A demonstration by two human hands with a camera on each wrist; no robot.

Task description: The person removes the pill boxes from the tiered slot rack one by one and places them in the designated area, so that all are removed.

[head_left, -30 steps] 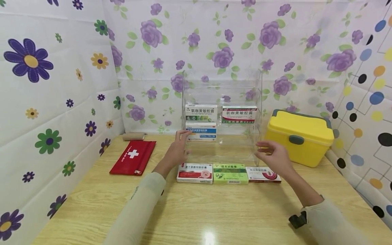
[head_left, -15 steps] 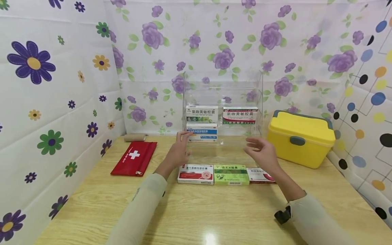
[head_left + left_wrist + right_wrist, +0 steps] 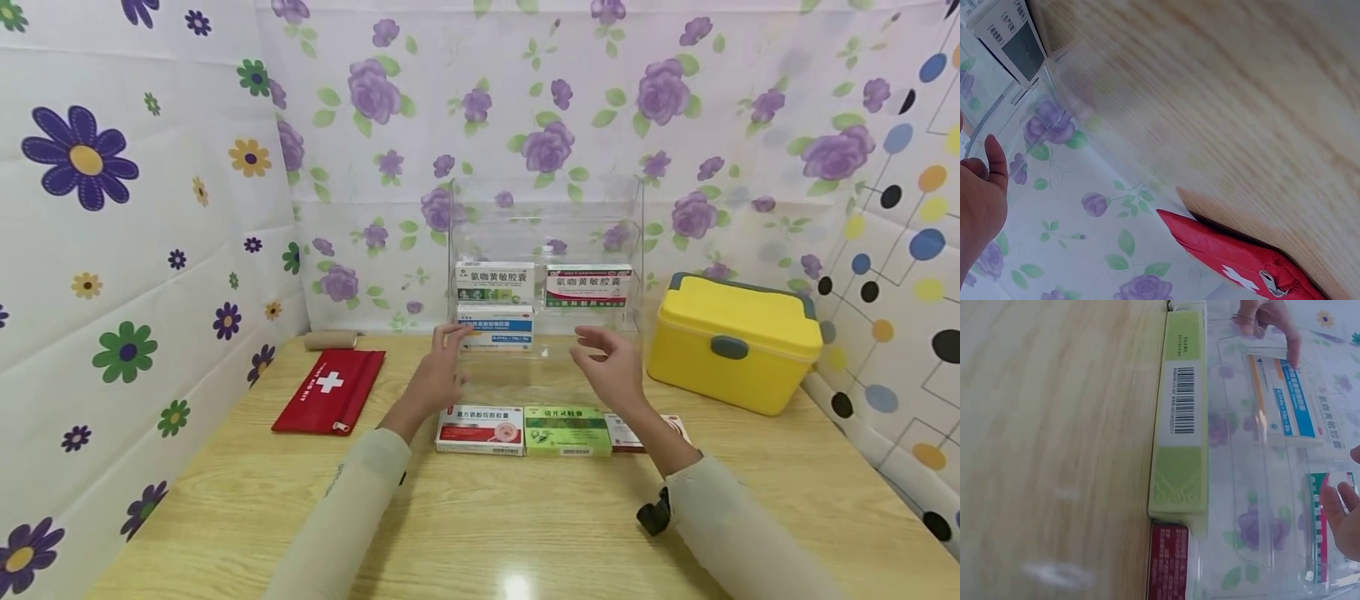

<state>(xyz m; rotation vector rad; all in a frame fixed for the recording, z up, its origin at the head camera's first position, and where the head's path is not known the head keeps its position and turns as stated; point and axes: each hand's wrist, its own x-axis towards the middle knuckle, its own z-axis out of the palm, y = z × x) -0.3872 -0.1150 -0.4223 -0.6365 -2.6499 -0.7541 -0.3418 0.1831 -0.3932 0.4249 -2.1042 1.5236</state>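
Observation:
My left hand (image 3: pixel 437 377) is at the left end of a white-and-blue medicine box (image 3: pixel 504 327) standing in a clear tiered rack (image 3: pixel 546 373). In the right wrist view, an extended finger of that hand touches the box front. My right hand (image 3: pixel 611 367) hovers before the rack's right half, fingers loosely bent and holding nothing. One tier higher stand a white-and-green medicine box (image 3: pixel 495 283) and a red, white and green one (image 3: pixel 588 286). In front of the rack lie a red-and-white box (image 3: pixel 480 430), a green box (image 3: pixel 567 431) and a white-and-dark-red box (image 3: pixel 624 434), partly hidden by my right forearm.
A red first aid pouch (image 3: pixel 328 390) lies to the left, with a beige roll (image 3: pixel 331 340) behind it. On the right stands a yellow lidded case (image 3: pixel 731 342) with a dark latch. Patterned cloth walls (image 3: pixel 360 192) enclose the wooden table (image 3: pixel 480 525).
My right hand has moved left, from beside the rack's right edge to in front of its right half. The left hand stays at the white-and-blue box.

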